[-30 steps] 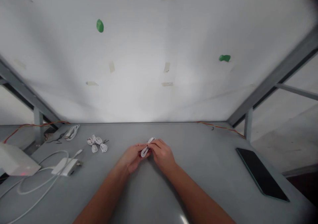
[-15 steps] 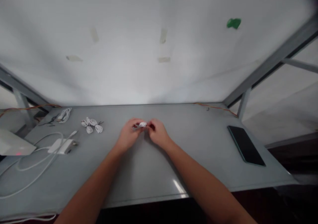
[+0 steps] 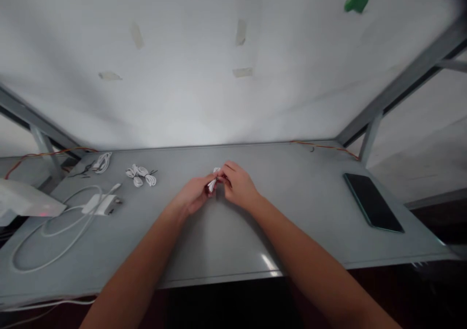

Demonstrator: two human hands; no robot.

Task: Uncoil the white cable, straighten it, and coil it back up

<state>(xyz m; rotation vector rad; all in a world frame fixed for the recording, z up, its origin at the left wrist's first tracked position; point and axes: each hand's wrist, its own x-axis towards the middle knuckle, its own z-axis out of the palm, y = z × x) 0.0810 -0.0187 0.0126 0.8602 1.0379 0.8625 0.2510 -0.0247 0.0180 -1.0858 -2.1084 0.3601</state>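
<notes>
Near the middle of the grey table (image 3: 292, 212), a small bundle of white cable (image 3: 212, 185) is held between both hands. My left hand (image 3: 195, 192) grips the bundle from its left side, fingers closed round it. The fingertips of my right hand (image 3: 236, 182) pinch at the bundle's upper right, and what exactly they hold there is too small to make out. To the left lie two tied white cable bundles (image 3: 141, 174) with dark ties, and another coiled white cable (image 3: 102, 162) sits farther back.
A white charger (image 3: 100, 204) with a long loose white cable lies at the left, beside a white box (image 3: 32, 200). A dark phone (image 3: 372, 202) lies at the right. Orange wires run along the back edge, below the white wall (image 3: 182, 105).
The cable bundle has turned from lying sideways to a more upright slant. My right hand has come over its top, and my left hand has shifted below it. The camera view has shifted slightly.
</notes>
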